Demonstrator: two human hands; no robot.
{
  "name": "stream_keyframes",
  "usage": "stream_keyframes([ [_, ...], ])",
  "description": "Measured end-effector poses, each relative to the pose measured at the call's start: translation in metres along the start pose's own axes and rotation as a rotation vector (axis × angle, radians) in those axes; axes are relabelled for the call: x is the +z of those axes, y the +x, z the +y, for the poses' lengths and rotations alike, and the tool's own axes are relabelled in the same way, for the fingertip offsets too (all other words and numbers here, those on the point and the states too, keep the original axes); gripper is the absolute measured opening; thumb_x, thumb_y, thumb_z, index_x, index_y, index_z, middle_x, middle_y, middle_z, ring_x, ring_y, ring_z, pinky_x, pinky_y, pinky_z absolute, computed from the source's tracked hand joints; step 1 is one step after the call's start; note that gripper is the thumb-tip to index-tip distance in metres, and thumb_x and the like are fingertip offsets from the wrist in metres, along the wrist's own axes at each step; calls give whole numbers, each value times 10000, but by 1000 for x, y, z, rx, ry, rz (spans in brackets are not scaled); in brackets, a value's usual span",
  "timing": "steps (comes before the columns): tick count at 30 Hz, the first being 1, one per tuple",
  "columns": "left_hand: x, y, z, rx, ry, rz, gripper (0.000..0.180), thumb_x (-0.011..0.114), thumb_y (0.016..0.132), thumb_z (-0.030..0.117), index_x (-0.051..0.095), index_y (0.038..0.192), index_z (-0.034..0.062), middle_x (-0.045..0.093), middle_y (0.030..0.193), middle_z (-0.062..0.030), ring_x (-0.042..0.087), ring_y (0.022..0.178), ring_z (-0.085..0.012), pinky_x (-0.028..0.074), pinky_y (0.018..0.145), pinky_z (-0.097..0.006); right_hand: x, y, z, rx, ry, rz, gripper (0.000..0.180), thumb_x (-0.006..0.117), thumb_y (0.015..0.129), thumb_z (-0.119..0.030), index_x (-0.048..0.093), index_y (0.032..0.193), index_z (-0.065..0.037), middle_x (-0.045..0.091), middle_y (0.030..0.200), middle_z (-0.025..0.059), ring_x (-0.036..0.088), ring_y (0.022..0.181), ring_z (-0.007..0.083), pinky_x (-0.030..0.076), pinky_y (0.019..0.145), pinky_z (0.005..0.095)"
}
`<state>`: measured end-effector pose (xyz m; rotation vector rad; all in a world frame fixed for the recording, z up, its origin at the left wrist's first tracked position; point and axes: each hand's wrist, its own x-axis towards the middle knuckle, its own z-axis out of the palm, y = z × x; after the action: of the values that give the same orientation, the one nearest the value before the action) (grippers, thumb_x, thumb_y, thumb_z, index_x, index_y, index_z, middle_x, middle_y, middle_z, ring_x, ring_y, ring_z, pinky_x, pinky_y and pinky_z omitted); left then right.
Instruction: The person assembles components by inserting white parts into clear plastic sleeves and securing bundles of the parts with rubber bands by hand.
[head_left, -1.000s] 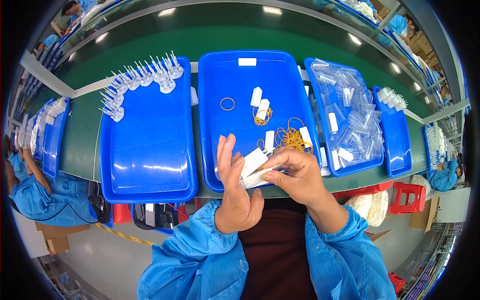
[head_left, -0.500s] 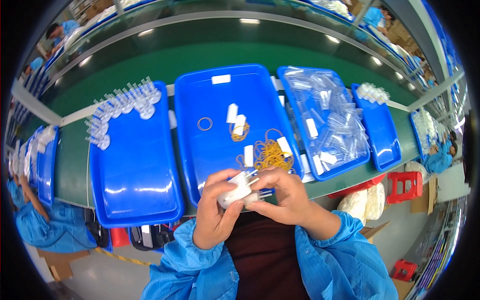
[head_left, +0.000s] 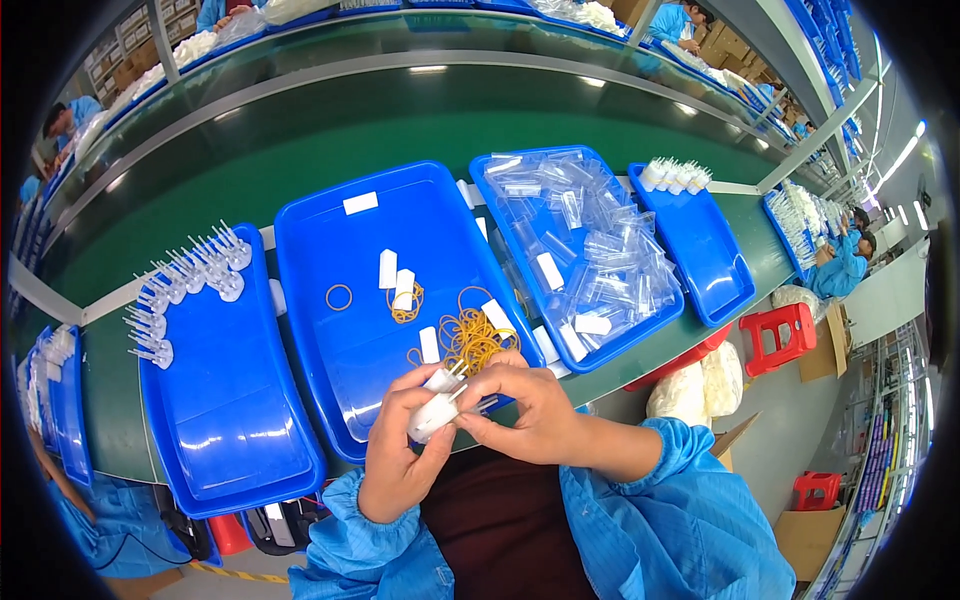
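Many rubber bands (head_left: 478,342) in blue tray (head_left: 340,255), plugs (head_left: 431,418) between fingers (head_left: 510,383).

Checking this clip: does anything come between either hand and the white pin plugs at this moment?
Nothing visible does: the left hand and right hand both hold the white pin plugs directly. The yellow rubber bands lie just beyond them in the blue tray, not in between.

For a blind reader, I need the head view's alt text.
Left hand and right hand hold pronged white plugs near a blue tray of rubber bands. The left tray holds more plugs; clear plastic pieces lie at right.
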<state>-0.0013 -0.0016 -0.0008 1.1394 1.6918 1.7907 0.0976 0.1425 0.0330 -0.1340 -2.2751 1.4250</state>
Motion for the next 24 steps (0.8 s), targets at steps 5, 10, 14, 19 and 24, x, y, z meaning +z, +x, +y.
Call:
stream_keyframes([
  [5,-6,0,-1,11,92,-8,196,610,787,34,554,968,-16,463,1263,-199,540,1060,-269,434,859,-332,-45,33,2,-129,-238,-66,65,691,726,-55,652,777,-67,664,770,48,636,704,152,480,672,273],
  [10,-5,2,6,-39,6,43,217,626,794,61,592,993,-18,443,1302,-189,532,1084,-255,436,859,-312,-124,85,68,175,-1002,-14,182,681,698,-111,628,862,-53,658,810,91,646,723,255,512,669,348],
  [14,-4,0,6,-51,-15,97,245,634,801,76,583,1025,-8,453,1289,-175,521,1098,-246,436,867,-308,-131,99,98,418,-1140,-218,268,687,665,-118,616,915,-54,656,836,106,636,789,287,505,721,371],
  [19,-9,-2,-3,-22,52,170,270,635,797,70,570,1051,6,466,1264,-166,506,1113,-261,423,891,-323,-134,102,107,382,-1056,-307,307,666,634,-98,638,937,-53,643,944,152,610,907,317,488,804,392],
  [24,-10,2,1,-32,79,208,263,626,801,64,575,1056,27,466,1248,-156,515,1080,-243,426,877,-319,-140,88,71,189,-860,-83,246,743,632,-101,641,846,-38,626,811,138,596,678,237,482,636,335],
])
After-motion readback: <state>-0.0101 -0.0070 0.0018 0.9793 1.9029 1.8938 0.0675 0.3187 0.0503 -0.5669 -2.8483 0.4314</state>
